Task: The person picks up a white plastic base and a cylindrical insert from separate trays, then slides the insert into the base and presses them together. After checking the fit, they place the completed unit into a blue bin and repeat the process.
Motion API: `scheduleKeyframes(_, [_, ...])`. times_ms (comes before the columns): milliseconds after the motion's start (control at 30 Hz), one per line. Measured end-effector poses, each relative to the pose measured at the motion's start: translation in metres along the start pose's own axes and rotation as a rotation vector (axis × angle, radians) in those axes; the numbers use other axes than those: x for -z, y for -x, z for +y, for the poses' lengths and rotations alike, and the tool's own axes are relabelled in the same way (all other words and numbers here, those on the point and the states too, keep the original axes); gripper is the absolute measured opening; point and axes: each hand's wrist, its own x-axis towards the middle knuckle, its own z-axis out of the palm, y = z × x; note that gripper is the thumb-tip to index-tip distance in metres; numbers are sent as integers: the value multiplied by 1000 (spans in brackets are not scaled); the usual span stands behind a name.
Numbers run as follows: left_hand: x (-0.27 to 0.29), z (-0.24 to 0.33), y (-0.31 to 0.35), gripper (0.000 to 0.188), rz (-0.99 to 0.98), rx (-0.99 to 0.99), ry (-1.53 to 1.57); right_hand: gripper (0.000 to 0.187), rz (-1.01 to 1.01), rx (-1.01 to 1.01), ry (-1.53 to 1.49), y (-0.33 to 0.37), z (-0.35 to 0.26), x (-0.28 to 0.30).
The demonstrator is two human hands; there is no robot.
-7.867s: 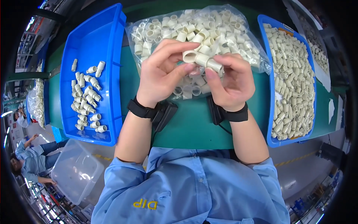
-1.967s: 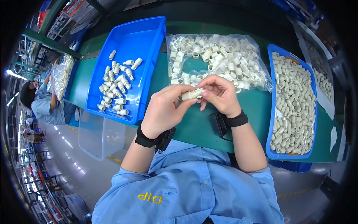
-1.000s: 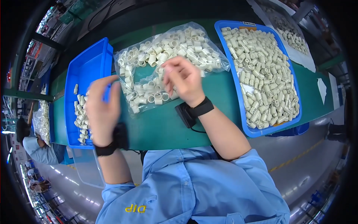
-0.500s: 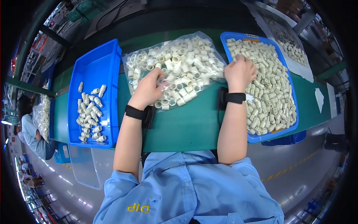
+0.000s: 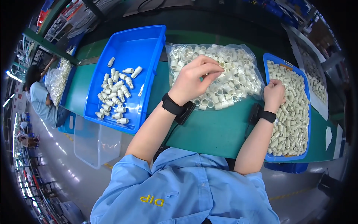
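Observation:
My left hand [image 5: 197,77] is over the middle of a clear plastic bag [image 5: 257,76] of short white tubular caps. Its thumb and forefinger are closed at a round white cap [image 5: 222,65], which they appear to pinch. My right hand [image 5: 274,94] has curled fingers at the left edge of a blue tray [image 5: 286,158] heaped with white socket-like plastic parts [image 5: 289,123]. Whatever those fingers hold is hidden. On my left, a deeper blue tray [image 5: 130,43] contains several white capped parts [image 5: 115,87]. One slim white part [image 5: 141,90] is by its right inner wall.
Green matting [image 5: 209,130] covers the bench. A sheet with more white parts [image 5: 315,80] lies beyond the right tray. A clear plastic bin [image 5: 93,142] stands below the bench at left. Farther left, a person in blue [image 5: 43,97] sits by another bag of white parts [image 5: 57,86].
The view has swung, shifting the bench rightward in the picture. My left hand has moved from the bag's left part to its middle. A slim part now shows by the left tray's right wall.

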Motion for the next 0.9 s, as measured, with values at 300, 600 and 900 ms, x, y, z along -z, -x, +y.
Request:
scheduleKeyframes(300, [-17, -17, 21, 28, 90, 475, 653, 17, 501, 270, -320, 11, -20, 17])
scheduleKeyframes(600, [-18, -13, 34, 31, 28, 157, 179, 19, -258, 766, -1294, 113, -101, 21])
scheduleKeyframes(900, [-21, -18, 35, 31, 113, 227, 270, 34, -410, 686, -1385, 114, -97, 21])
